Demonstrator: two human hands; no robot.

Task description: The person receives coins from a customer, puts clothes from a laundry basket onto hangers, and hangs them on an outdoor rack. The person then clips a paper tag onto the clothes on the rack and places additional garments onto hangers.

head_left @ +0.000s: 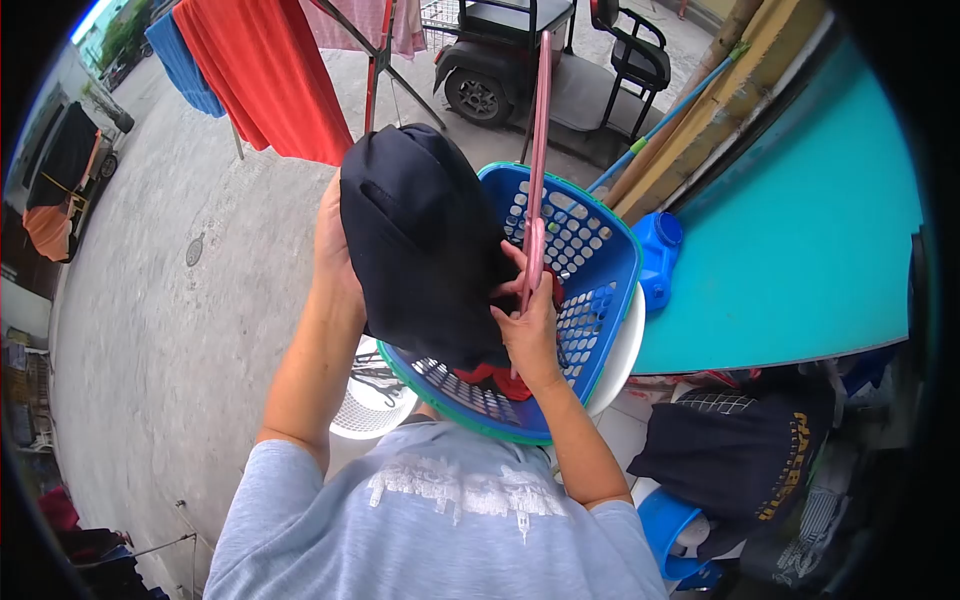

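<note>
A dark navy garment (425,240) is bunched up in front of my chest, above a blue laundry basket (600,290). My left hand (335,235) holds it from its left side, with most of the fingers hidden behind or under the cloth. My right hand (528,325) grips a pink hanger (537,240) at the garment's right edge, its fingers wrapped round the plastic. Inside the basket, red cloth (500,380) shows below the garment.
Red and blue towels (265,80) hang on a rack at the upper left. A white basket (372,405) with hangers stands lower left of the blue one. At right are a teal panel (790,240), a blue jug (658,260) and dark clothes (725,450). A parked vehicle (480,95) stands ahead.
</note>
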